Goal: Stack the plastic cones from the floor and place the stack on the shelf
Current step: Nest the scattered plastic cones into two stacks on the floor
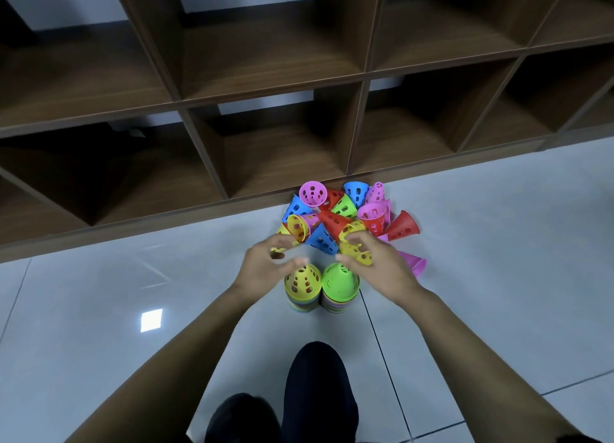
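Cones lie heaped on the floor at the foot of the shelf, with a yellow stack and a green stack nearer me. I'm mid-gathering. My right hand curls round a yellow cone. My left hand is blurred with its fingers curved, so I cannot tell its grip. Next, I judge, that cone needs seating squarely on a stack.

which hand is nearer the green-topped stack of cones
Right. The right hand hovers close by the tip of the green-topped stack, on its right side; the left hand is farther left, by the yellow-topped stack.
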